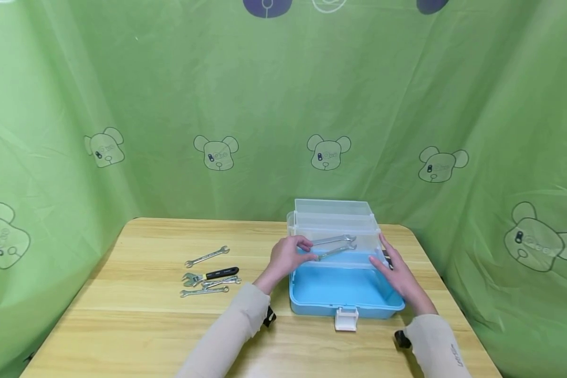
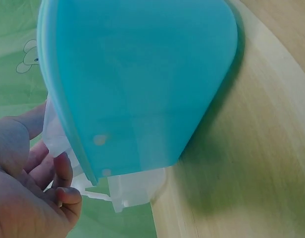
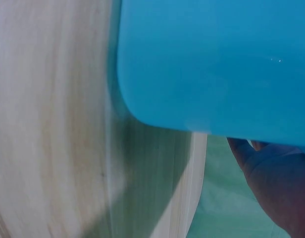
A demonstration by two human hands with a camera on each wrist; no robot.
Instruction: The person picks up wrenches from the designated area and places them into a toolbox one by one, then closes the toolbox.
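A blue toolbox (image 1: 340, 307) stands with its translucent trays raised. Over the front clear tray (image 1: 370, 266) my left hand (image 1: 285, 256) pinches the near end of a double-ended wrench (image 1: 335, 252). A second wrench (image 1: 333, 240) lies behind it in the tray. From the left wrist view, the curled fingers (image 2: 63, 168) sit beside the tray's end, and the wrench itself is hidden. With thumb and fingers spread fairly straight, my right hand (image 1: 397, 270) rests against the tray's right end. The box wall hides much of it in the right wrist view.
Left of the box lie an adjustable wrench (image 1: 222, 273) with a black handle, a lone wrench (image 1: 207, 256) and several small wrenches (image 1: 205, 291). A white latch (image 1: 346, 319) hangs at the box front. Green curtain (image 1: 245, 184) surrounds the wooden table (image 1: 137, 325).
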